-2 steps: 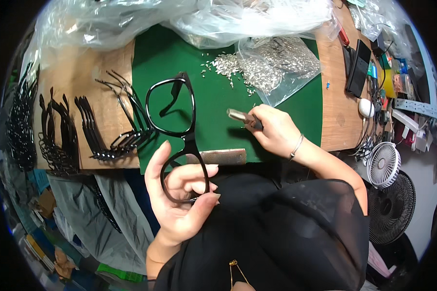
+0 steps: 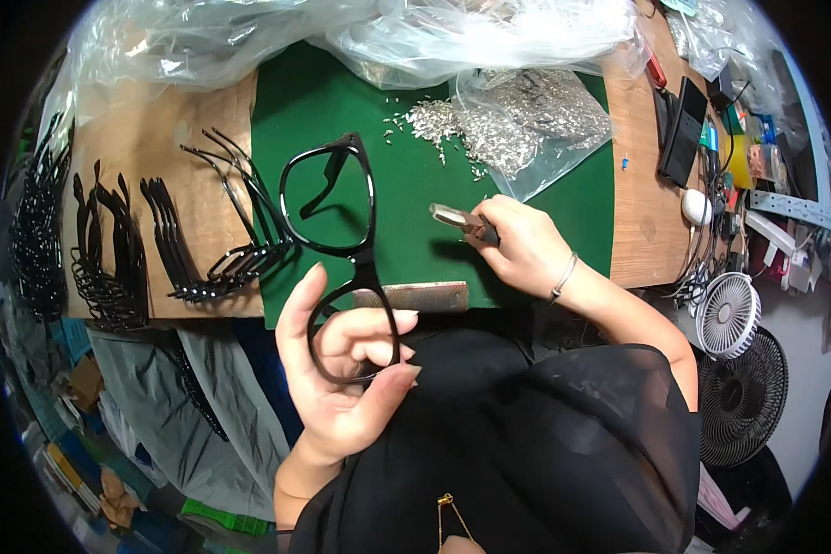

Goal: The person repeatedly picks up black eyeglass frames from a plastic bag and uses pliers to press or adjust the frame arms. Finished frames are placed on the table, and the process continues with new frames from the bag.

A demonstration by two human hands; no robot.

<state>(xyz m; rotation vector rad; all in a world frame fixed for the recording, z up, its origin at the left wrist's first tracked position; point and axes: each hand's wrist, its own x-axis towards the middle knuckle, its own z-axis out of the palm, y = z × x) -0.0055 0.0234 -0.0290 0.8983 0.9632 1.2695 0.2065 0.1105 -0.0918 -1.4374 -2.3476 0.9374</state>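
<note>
My left hand [image 2: 346, 369] is closed on a black eyeglass frame [image 2: 364, 254], gripping it by the nearer rim. The frame is held on end above the green mat [image 2: 397, 198], and one temple arm shows behind the far rim. In my right hand [image 2: 524, 242] is a pair of pliers [image 2: 462, 222], its jaws pointing left toward the frame but apart from it. Part of the handles is hidden in the fist. A flat metal file [image 2: 420, 296] lies along the mat's front edge. Small silvery metal pieces [image 2: 431, 121] spill from a clear plastic bag [image 2: 535, 125] beyond my right hand.
Several black eyeglass frames [image 2: 249, 263] and bundled temple arms [image 2: 164, 235] lie on the wooden table [image 2: 208, 115] at left. Clear plastic sheeting [image 2: 222, 46] covers the far edge. A phone [image 2: 682, 132], cables, a white mouse [image 2: 696, 207] and a small fan [image 2: 728, 316] stand at right.
Almost nothing differs. The view shifts very slightly; both hands keep their hold on the eyeglass frame and the pliers.
</note>
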